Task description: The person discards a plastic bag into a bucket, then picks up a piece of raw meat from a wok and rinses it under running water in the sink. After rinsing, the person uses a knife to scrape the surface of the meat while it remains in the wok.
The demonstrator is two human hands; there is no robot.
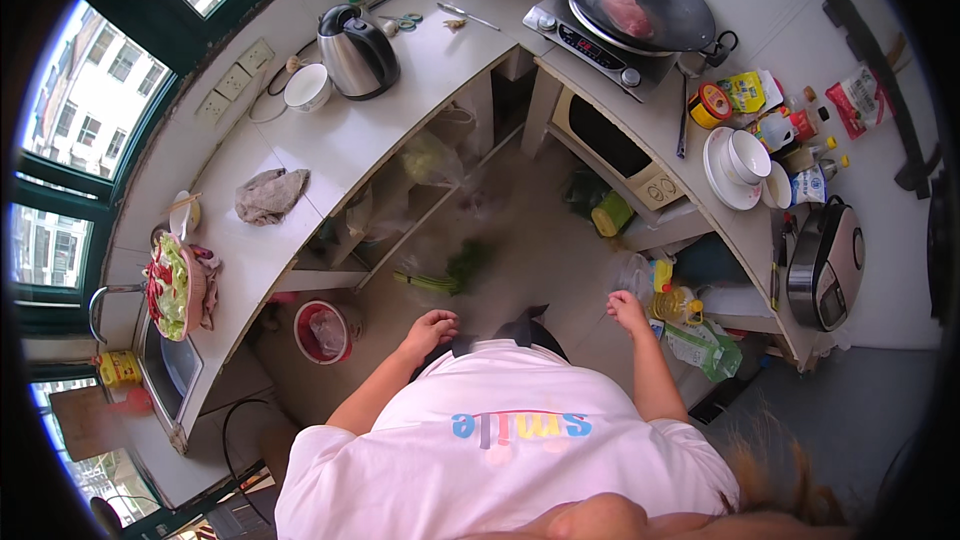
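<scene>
My left hand (435,328) hangs at my waist with loosely bent fingers and nothing visible in it. A red-and-white bucket (351,341) with a plastic bag inside stands on the floor to its left. Leafy green vegetables (442,279) lie on the floor ahead. My right hand (627,310) is loosely curled, empty as far as I can see, and closest to a bottle of cooking oil (675,305) by the lower shelf. On the induction cooker (589,52), a black wok (675,4) holds a piece of red meat (627,13), with steam or smoke rising.
The left counter (225,255) carries an electric kettle (358,60), a white bowl (307,87), a grey cloth (270,196) and a pink basket (194,292) of cut vegetables beside the sink (169,371). On the right are plates (716,165), seasonings and a rice cooker (825,266) above a microwave (607,139).
</scene>
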